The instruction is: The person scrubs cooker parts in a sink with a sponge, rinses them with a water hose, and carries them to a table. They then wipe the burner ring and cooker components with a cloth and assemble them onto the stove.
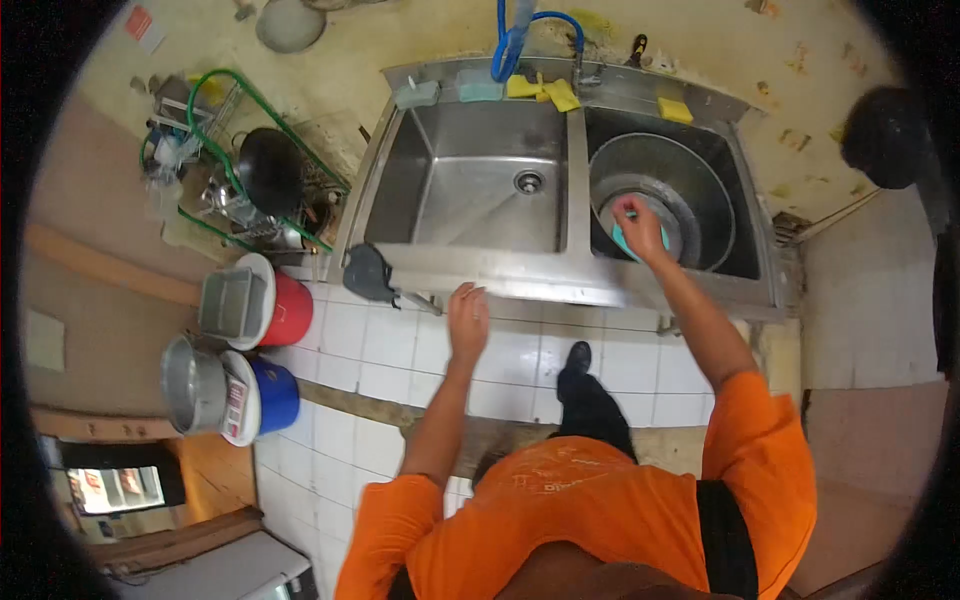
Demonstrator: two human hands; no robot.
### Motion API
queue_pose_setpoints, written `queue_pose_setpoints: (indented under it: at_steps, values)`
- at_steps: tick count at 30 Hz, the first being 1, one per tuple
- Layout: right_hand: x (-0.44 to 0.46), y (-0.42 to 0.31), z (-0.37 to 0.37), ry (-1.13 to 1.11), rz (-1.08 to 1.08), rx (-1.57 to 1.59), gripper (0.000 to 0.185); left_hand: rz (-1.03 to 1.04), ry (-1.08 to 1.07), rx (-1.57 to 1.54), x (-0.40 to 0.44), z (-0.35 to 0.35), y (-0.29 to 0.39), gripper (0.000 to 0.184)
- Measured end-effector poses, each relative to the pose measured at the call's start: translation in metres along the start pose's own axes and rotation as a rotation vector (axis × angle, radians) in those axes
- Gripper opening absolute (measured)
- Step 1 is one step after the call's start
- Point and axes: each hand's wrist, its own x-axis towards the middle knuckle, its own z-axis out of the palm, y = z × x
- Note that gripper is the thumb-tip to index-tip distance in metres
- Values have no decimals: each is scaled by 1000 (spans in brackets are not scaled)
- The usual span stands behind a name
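Note:
A large round metal pot (708, 175) stands in the right basin of the steel sink (470, 268). My right hand (643, 228) reaches into it with the fingers curled closed. Just under and around this hand shows a rounded teal thing (622, 242); most of it is covered, and I cannot make out its kind or whether the fingers grip it. My left hand (467, 318) hangs by the sink's front edge, fingers loosely apart and holding nothing. To its left, a dark grey scoop-shaped item (369, 274) hangs over the sink's front corner.
The left basin (495, 205) has a drain. Yellow sponges (560, 94) and a blue hose (503, 62) are at the back ledge. At left stand a green rack (212, 75) with a dark wok (271, 170), a red bucket (292, 308) and a blue bucket (275, 393).

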Motion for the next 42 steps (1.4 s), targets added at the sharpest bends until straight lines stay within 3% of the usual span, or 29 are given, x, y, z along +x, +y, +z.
queue_pose_setpoints:
  at_steps: [1, 5, 7, 10, 12, 14, 15, 17, 19, 20, 22, 23, 25, 29, 31, 33, 34, 36, 37, 38, 40, 42]
  values:
    - [41, 23, 20, 14, -121, -70, 21, -61, 15, -60, 22, 32, 2, 21]
    - [166, 104, 66, -74, -81, -208, 22, -171, -95, 232, 80, 101, 4, 20]
    - [190, 161, 73, -94, 323, -396, 30, -250, -3, 366, 82, 113, -8, 20]
    - [152, 364, 90, -515, 268, -677, 39, -246, -87, 376, 95, 106, 9, 21]
    - [108, 406, 78, -1082, 285, -849, 50, -293, -113, 421, 83, 105, 8, 21]
    - [65, 472, 96, -846, 735, -769, 73, -336, -124, 437, 98, 112, 7, 20]
    - [56, 468, 91, -734, 962, -714, 86, -378, -131, 435, 96, 111, 12, 19]
    - [65, 395, 64, -458, 1154, -526, 102, -435, -107, 466, 99, 120, 7, 18]
    - [59, 411, 71, -321, 1178, -600, 87, -461, -117, 422, 97, 119, 4, 17]
    - [60, 429, 61, -398, 1208, -331, 79, -485, -105, 451, 101, 119, 7, 17]
    - [34, 491, 76, -360, 753, -270, 51, -453, -147, 449, 108, 115, 13, 18]
    - [52, 466, 73, -367, 737, -258, 51, -448, -146, 472, 106, 114, 12, 18]
    - [117, 368, 32, -192, 319, -319, 31, -461, -129, 479, 104, 111, 13, 18]
    - [189, 212, -23, 41, 227, -92, 25, -450, -74, 455, 104, 113, 13, 18]
    - [204, 156, -18, 168, 205, 438, 28, -423, -73, 480, 106, 111, 16, 18]
    - [211, 101, 8, -23, 284, 389, 31, -399, -55, 456, 106, 110, 16, 18]
    - [206, 132, 65, 17, 71, 218, 32, -385, -52, 436, 104, 108, 16, 18]
    - [217, 90, 100, -344, 189, 194, 36, -414, -32, 361, 102, 105, 16, 22]
    - [225, 77, 120, -360, 215, 255, 42, -405, -53, 374, 97, 103, 16, 23]
    - [246, 67, 127, -346, 179, 251, 42, -390, -63, 387, 99, 102, 11, 23]
    - [289, 42, 141, 73, -176, -110, 50, -396, -29, 306, 94, 95, 1, 25]
    - [335, 80, 163, 55, -221, -391, 52, -336, -79, 227, 99, 84, -5, 24]
